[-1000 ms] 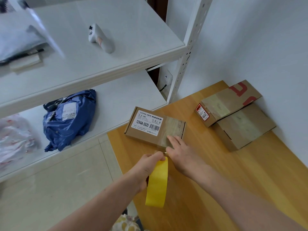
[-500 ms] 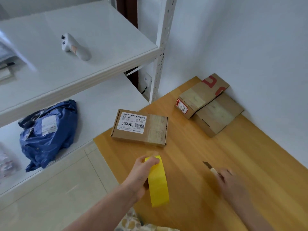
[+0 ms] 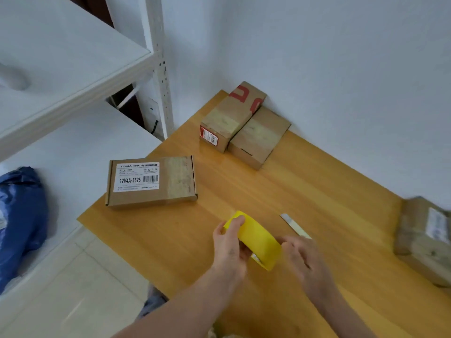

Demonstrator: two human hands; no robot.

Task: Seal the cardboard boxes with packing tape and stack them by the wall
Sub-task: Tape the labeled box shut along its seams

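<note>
Right fingers [image 3: 289, 242], knife [image 3: 294, 225] — now at tape [image 3: 258, 237]

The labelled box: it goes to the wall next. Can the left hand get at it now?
Probably, but not freely: bare table lies between the left hand and the labelled box, yet that hand grips the tape roll.

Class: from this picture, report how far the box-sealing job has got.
Done: the red-printed box and the plain box sit taped by the wall; the labelled box bears tape too. In hand: the left hand grips the yellow tape roll, the right hand at its edge. Left: moving the labelled box to the wall, plus the blurred box at the right, sealing unclear.
</note>
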